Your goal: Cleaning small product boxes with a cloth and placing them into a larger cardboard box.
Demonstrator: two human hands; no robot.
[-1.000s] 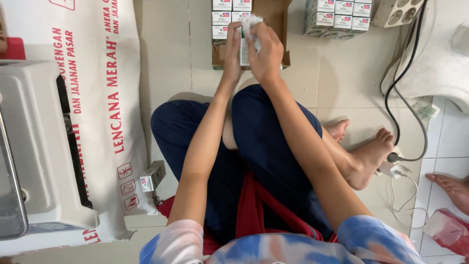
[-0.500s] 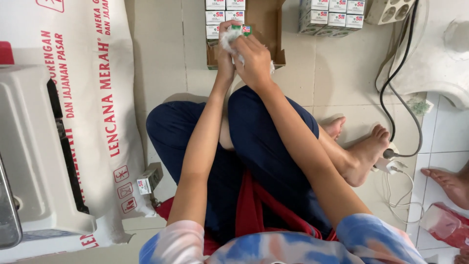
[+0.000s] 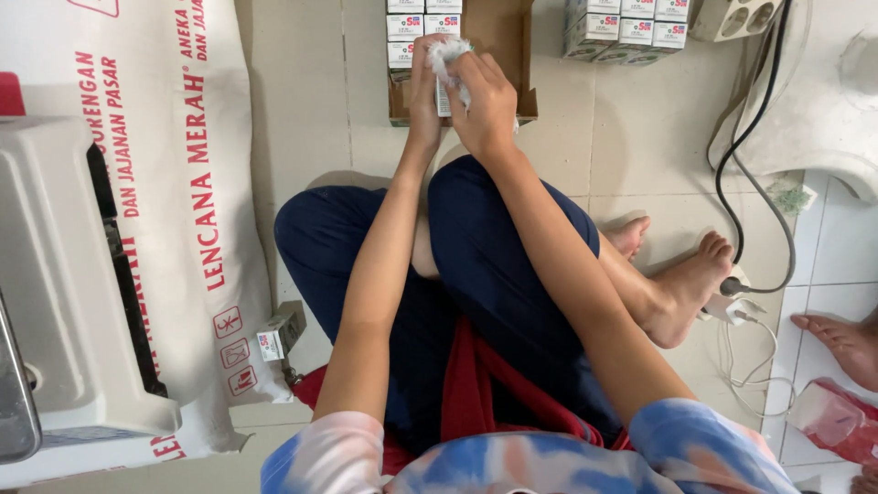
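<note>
I sit on a tiled floor with both arms stretched forward. My left hand [image 3: 423, 87] and my right hand [image 3: 482, 96] meet over a shallow brown cardboard tray [image 3: 512, 55]. Together they grip a small white box [image 3: 443, 91] with a crumpled clear wrapper [image 3: 448, 50] sticking out above the fingers. Several small white boxes [image 3: 405, 27] stand in rows in the tray's left half, just beyond my left hand. Most of the held box is hidden by my fingers.
A second group of small white boxes [image 3: 625, 32] stands on the floor at the upper right, beside a white power strip [image 3: 736, 16] and black cable [image 3: 754, 137]. A white sack with red lettering [image 3: 192, 183] and a white appliance [image 3: 55, 274] lie left. Another person's foot [image 3: 837, 340] shows at right.
My hands stay together at the tray, working the box and wrapper; the view has shifted slightly and the wrapper now sticks up above my fingers.
</note>
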